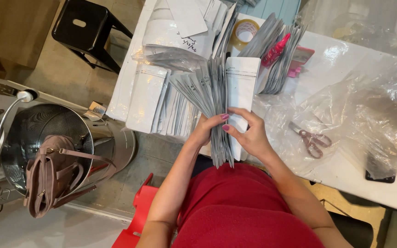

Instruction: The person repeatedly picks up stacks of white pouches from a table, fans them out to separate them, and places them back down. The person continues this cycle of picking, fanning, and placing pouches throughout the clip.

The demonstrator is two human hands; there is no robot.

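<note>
Both my hands grip one thick stack of flat white and grey pouches (pixel 217 92), held on edge over the white table (pixel 345 59) and fanned at the top. My left hand (pixel 206 128) clasps the stack's left side, thumb across its front. My right hand (pixel 250 133) holds the right side, fingers on the outermost white pouch (pixel 241 85). More pouches lie spread on the table to the left (pixel 148 98), and another fanned bundle (pixel 276 55) lies behind.
Scissors (pixel 312 138) lie under clear plastic sheeting (pixel 368 115) on the right. A tape roll (pixel 244 31), a pink bottle (pixel 275 49) and a bagged pouch pile (pixel 180 36) sit at the back. A black stool (pixel 81 27), a steel drum (pixel 47 133) with a handbag (pixel 53 177) and a red chair (pixel 141 206) stand left.
</note>
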